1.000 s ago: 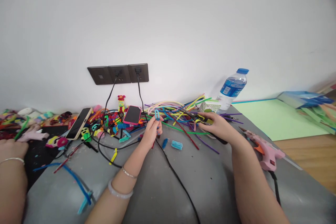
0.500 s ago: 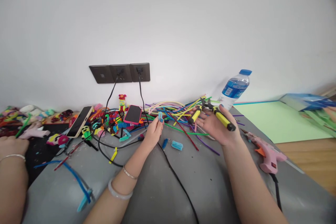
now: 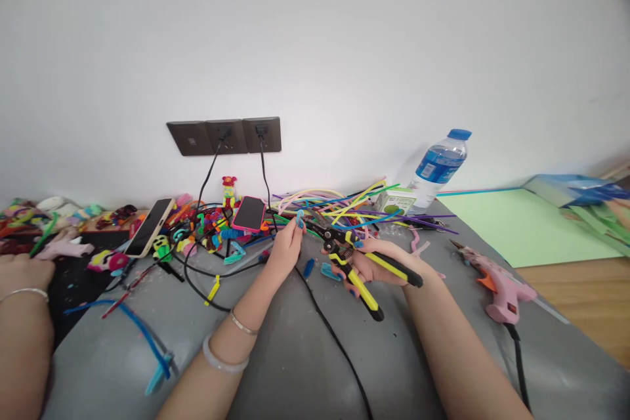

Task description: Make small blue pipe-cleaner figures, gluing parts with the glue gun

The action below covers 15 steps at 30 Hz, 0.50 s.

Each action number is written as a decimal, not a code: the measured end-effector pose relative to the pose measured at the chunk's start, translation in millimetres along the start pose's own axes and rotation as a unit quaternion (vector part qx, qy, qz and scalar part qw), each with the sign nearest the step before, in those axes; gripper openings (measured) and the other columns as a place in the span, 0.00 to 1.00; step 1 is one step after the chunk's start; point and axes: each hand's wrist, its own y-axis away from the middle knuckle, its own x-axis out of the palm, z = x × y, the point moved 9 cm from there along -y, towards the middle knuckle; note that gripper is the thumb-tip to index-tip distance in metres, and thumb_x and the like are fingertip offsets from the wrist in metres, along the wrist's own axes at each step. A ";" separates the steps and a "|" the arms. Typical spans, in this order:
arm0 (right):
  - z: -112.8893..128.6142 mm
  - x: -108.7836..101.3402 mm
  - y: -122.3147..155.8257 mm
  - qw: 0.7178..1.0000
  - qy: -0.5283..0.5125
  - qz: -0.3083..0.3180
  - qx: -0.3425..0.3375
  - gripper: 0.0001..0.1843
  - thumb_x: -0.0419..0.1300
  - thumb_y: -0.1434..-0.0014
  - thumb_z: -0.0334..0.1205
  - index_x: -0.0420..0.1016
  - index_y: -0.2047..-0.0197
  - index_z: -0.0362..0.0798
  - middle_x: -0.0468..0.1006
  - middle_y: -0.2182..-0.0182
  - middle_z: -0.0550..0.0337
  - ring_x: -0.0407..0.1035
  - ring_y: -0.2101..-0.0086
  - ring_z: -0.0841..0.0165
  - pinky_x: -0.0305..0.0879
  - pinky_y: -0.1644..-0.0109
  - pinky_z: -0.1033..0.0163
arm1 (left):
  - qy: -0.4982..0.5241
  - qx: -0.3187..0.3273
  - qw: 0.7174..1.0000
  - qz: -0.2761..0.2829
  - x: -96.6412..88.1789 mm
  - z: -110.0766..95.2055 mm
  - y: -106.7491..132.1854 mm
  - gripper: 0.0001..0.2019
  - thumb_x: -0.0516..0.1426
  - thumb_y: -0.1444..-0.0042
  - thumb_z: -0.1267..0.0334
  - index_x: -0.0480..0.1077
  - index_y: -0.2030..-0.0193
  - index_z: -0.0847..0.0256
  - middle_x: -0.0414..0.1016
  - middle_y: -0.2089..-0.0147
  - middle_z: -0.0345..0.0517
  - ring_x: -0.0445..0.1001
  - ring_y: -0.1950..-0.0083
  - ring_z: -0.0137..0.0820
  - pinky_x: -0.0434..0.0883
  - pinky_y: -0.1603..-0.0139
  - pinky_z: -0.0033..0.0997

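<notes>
My left hand (image 3: 285, 248) pinches a small folded piece of light-blue pipe cleaner (image 3: 299, 216) between thumb and fingers. In my right hand (image 3: 381, 264) are wire-stripping pliers (image 3: 347, 246) with yellow and black handles. The handles stand apart, and the jaws point left, right beside the blue piece. Whether the jaws touch it I cannot tell. Below them on the grey table (image 3: 275, 354) lie a light-blue fuzzy bundle (image 3: 331, 271), partly behind my right fingers, and a small dark-blue piece (image 3: 309, 268).
Loose pipe cleaners (image 3: 339, 203) lie along the wall with a phone (image 3: 249, 214), a small box (image 3: 396, 199) and a water bottle (image 3: 440, 164). A pink glue gun (image 3: 506, 289) sits at right. A black cable (image 3: 335, 335) crosses the table. Another person's hand (image 3: 24, 279) is at left.
My right hand has turned over and brought the pliers left and down, up to the blue piece. The small box behind has come into view. My left hand has barely moved.
</notes>
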 end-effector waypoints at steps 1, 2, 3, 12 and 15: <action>-1.4 -0.4 -1.8 1.000 -0.006 0.004 -0.001 0.33 0.57 0.54 0.63 0.72 0.53 0.46 0.76 0.68 0.51 0.73 0.72 0.62 0.70 0.67 0.55 | -0.025 0.016 1.000 0.007 1.1 -4.7 0.4 0.11 0.55 0.39 0.55 0.70 0.66 0.59 0.58 0.79 0.34 0.55 0.79 0.26 0.54 0.74 0.25; -2.2 -1.0 -3.7 1.000 -0.017 0.007 -0.006 0.32 0.58 0.53 0.62 0.72 0.54 0.46 0.77 0.67 0.51 0.74 0.71 0.61 0.71 0.67 0.55 | -0.055 0.036 0.998 0.014 2.4 -10.1 1.0 0.10 0.54 0.39 0.57 0.70 0.66 0.59 0.58 0.79 0.35 0.56 0.79 0.26 0.54 0.73 0.25; -2.4 -1.6 -5.6 0.999 -0.029 0.009 -0.015 0.31 0.58 0.52 0.61 0.72 0.54 0.45 0.77 0.67 0.51 0.74 0.71 0.61 0.71 0.67 0.55 | -0.086 0.055 0.995 0.020 3.9 -15.7 2.0 0.09 0.53 0.38 0.58 0.70 0.66 0.59 0.60 0.79 0.36 0.57 0.78 0.27 0.55 0.72 0.26; -1.4 -3.0 -15.1 0.995 -0.060 -0.033 -0.074 0.26 0.65 0.49 0.54 0.71 0.51 0.49 0.78 0.65 0.57 0.72 0.74 0.67 0.70 0.70 0.61 | -0.232 0.114 0.966 0.021 11.9 -34.4 8.7 0.08 0.51 0.39 0.69 0.71 0.61 0.59 0.70 0.72 0.45 0.68 0.73 0.34 0.56 0.68 0.29; -4.6 -5.6 -19.1 0.992 -0.074 -0.064 -0.074 0.26 0.67 0.49 0.51 0.69 0.50 0.50 0.78 0.65 0.59 0.72 0.74 0.69 0.69 0.72 0.63 | -0.226 0.104 0.969 0.006 8.4 -32.8 7.2 0.07 0.52 0.40 0.69 0.71 0.61 0.59 0.70 0.73 0.45 0.67 0.73 0.34 0.55 0.68 0.29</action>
